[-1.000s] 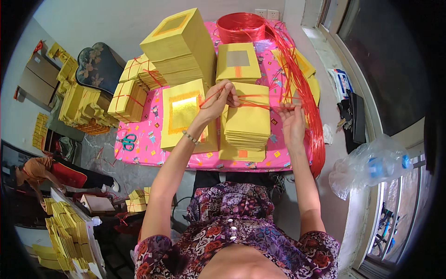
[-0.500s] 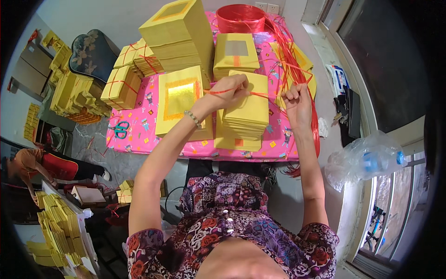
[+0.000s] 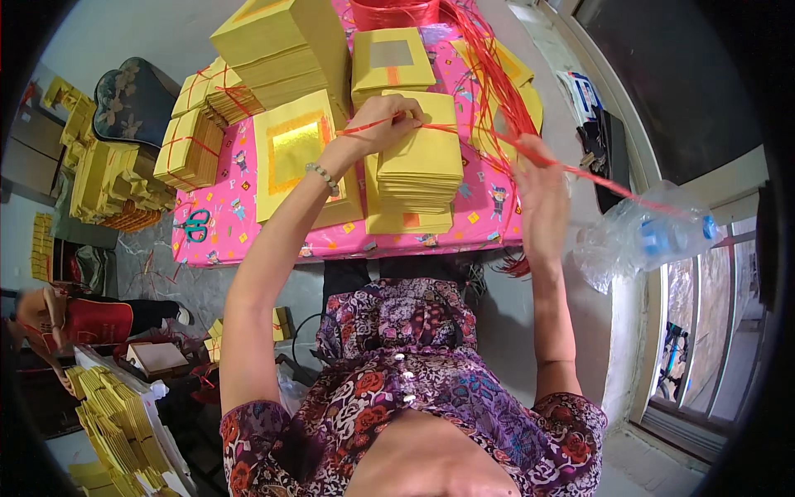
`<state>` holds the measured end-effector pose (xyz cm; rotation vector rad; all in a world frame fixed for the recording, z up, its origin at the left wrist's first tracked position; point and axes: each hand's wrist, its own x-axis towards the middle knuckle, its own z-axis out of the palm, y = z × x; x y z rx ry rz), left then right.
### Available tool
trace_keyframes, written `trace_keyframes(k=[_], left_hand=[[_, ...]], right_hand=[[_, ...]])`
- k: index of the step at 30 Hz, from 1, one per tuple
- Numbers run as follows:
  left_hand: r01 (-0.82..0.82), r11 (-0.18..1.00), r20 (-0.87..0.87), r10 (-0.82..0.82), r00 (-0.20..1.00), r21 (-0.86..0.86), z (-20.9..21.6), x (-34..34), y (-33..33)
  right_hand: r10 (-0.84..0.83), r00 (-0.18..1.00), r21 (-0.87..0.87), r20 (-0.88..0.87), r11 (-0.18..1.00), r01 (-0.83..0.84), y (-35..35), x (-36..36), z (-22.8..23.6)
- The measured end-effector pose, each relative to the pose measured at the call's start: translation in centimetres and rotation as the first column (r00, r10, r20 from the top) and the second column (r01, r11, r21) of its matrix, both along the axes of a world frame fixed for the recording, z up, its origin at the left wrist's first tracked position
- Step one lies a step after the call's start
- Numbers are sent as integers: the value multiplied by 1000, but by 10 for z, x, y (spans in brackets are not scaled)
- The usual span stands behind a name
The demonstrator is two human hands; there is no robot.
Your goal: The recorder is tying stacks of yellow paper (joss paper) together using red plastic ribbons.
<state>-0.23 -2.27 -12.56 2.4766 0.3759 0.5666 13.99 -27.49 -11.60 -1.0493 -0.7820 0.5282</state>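
Left fingers (image 3: 407, 106) pinch red strand (image 3: 613, 185); it now extends farther right; right fingers (image 3: 546, 170) unclear.

Surface (image 3: 230, 238) bright; glare on gold panel (image 3: 296, 157) toward front-left corner; right hand (image 3: 542, 199) motion-blurred; straight lines bend, rim black.

Short-sleeved purple floral blouse (image 3: 364, 389) (pale front buttons (image 3: 406, 376)), beaded bracelet (image 3: 324, 173) at left wrist (image 3: 339, 155).

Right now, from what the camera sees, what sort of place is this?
Probably a small indoor workroom for paper goods: red-tied yellow bundles, a red coil on a pink-covered table, and another person beside more yellow stacks.
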Motion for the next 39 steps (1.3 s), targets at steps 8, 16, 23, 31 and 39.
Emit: trace_keyframes(k=[8,16,23,31,39], left_hand=[[-19,1000,-44,18,999,-24,12,1,-10],[-7,999,-73,3,997,-50,13,3,-9],[22,999,-29,-24,999,-49,-1,2,2],[6,998,-173,-16,985,-58,8,6,9],[-95,966,-222,40,974,-241,15,19,18]], right_hand=[[55,864,-276,501,956,99,71,12,-34],[36,356,-163,934,928,335,88,37,-12],[11,255,-93,967,945,314,64,-2,20],[-202,253,145,946,963,227,48,-37,-20],[-150,331,105,932,983,151,39,-43,-57]])
